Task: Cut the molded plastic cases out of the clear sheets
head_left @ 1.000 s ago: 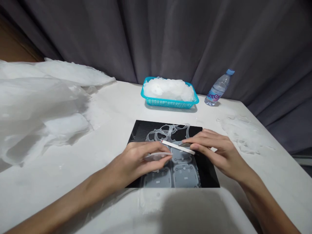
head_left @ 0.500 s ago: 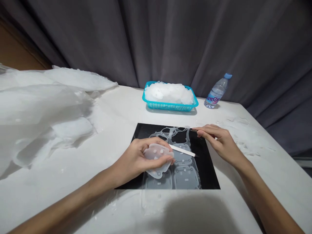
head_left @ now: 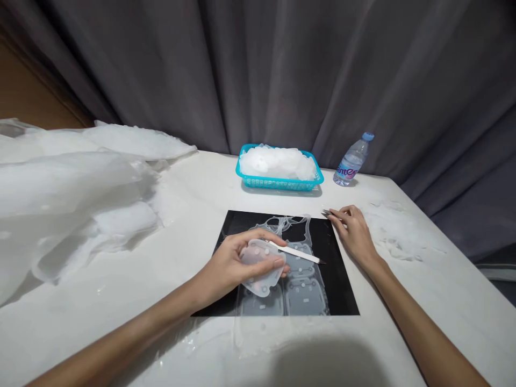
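My left hand [head_left: 237, 258] is closed round a translucent moulded piece [head_left: 261, 277] with small raised dots. A slim white pen-like tool [head_left: 300, 253] with a dark tip sticks out rightward from the same hand. Beneath lies a black mat [head_left: 341, 290], bearing a clear moulded sheet [head_left: 306, 295] with rounded panels. At its far end thin clear strips [head_left: 308, 228] curl over the black. By the mat's far right corner, my right hand [head_left: 355, 234] pinches metal tweezers [head_left: 325, 213], tips pointing left and apart from the strips.
A blue basket [head_left: 278, 184] heaped with whitish translucent pieces [head_left: 278, 161] stands at the back. Right of it is a water bottle [head_left: 352, 161]. Large translucent bags [head_left: 72, 177] fill the left side. Clear scraps [head_left: 399, 231] lie on the white table [head_left: 141, 279] at right.
My right hand has drawn the tweezers back from the strips toward the mat's right edge. My left hand keeps its hold. The view has tilted up slightly.
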### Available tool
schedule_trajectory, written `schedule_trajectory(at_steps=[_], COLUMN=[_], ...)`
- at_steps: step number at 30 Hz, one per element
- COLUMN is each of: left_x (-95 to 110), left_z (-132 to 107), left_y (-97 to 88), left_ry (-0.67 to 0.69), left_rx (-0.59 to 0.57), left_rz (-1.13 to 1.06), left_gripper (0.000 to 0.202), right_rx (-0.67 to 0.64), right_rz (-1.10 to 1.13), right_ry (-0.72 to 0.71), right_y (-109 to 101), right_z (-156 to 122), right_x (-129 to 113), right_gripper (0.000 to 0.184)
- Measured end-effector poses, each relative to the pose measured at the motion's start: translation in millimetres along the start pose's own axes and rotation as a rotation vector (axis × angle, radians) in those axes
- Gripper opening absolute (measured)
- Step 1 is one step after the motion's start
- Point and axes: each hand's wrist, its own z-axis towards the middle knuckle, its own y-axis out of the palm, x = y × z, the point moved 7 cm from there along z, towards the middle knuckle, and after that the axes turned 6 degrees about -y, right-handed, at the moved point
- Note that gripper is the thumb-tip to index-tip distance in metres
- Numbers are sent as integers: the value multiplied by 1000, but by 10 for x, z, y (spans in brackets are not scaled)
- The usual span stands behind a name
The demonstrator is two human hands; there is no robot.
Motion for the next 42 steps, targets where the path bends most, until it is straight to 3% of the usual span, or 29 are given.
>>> schedule_trajectory(at_steps=[8, 20, 22, 26, 30, 34, 42], left_x=[-38, -70, -84, -163, -273, -286, -282], left_z=[-3, 29, 44, 73, 98, 106, 91], left_y=[5, 7, 17, 70, 113, 131, 118], left_ry=[1, -21, -49, -123, -220, -245, -262], left_rx=[4, 14, 16, -30, -83, -156, -190], left_rz=[-7, -61, -103, -320, -528, -640, -671], left_gripper=[26, 31, 33, 37, 48, 67, 81], right_rx=[45, -8, 0, -37, -124, -209, -272], right_rz=[-129, -302, -152, 403, 595, 647, 844], right_ry=[12, -86, -136, -224, -306, -291, -85], right_y=[35, -46, -102, -189, -210, -150, -10], right_z=[-16, -24, -21, -95, -240, -298, -289], right_x=[52, -259, -464, -1022, -1442, -1523, -1370], right_gripper=[50, 39, 36, 29, 33, 34, 23])
